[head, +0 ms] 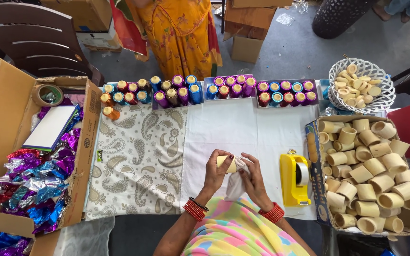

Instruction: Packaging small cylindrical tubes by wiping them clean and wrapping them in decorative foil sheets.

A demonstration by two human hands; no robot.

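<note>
Landmark: yellow tape dispenser (294,179) on the white cloth of the tabletop (243,128).
Left hand (218,171): just left of dispenser, palm turned in, fingers clamped round a small tan tube (227,163); red bangles at wrist.
Right hand (252,178): betw. tube and dispenser, fingers curled shut on a white wrap (237,182) that hangs below the tube and touches it.
Tube count: 1 in hand; approx. 35 plain tan tubes heaped in the open carton (315,161) right of dispenser, exact no. hard to tell.
Wrapped tubes (181,90): row at far edge beyond dispenser, foil-covered in blue, purple, red, orange; approx. 30; 2 shallow trays (283,92) far side hold approx. 8 and 10, rest loose or in a third tray.
White basket (364,76): far right of dispenser, pale round caps inside, too many to count.
Big carton (84,142): far left of dispenser, brown, dark print on flap; shiny foil sheets, 1 flat white pad, 1 roll brown tape inside.
Paisley cloth (138,156): left of dispenser, grey-on-cream.
Other person: orange dress, far side of tabletop.
</note>
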